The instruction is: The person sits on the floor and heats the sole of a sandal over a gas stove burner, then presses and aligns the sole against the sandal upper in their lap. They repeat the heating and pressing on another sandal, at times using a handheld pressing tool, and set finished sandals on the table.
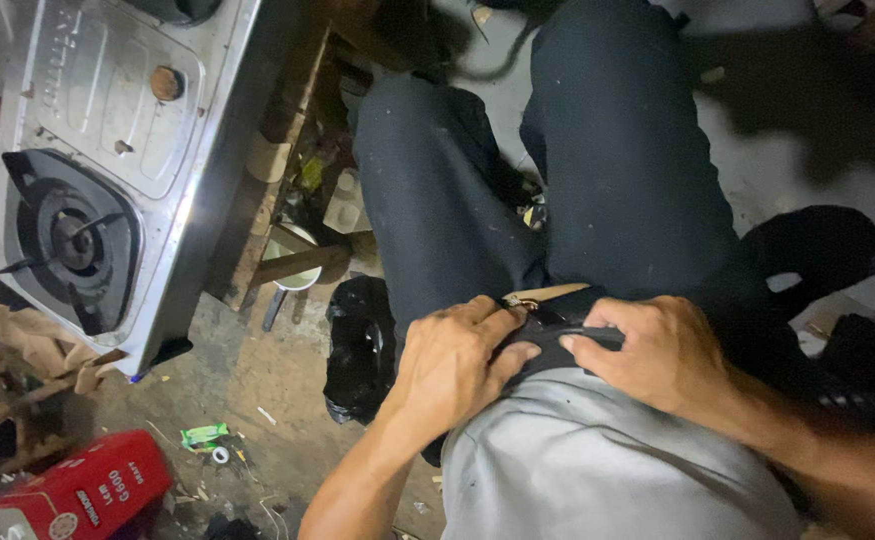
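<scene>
I look down at my own lap: dark trousers (pixel 607 170) and a grey shirt (pixel 597 470). My left hand (pixel 452 365) rests at the waistband, its fingers curled around the dark fabric near a small brass-coloured buckle or zip part (pixel 532 297). My right hand (pixel 657 350) is just to the right, fingers closed on the same dark waistband (pixel 557 335). The two hands nearly touch. What exactly lies under the fingers is hidden.
A steel gas stove (pixel 107 150) with a black burner stands at the left on a wooden frame (pixel 287 130). Below it lie a black plastic bag (pixel 357 350), a red box (pixel 82 490), a small metal pot (pixel 292 265) and scraps on the dirty floor.
</scene>
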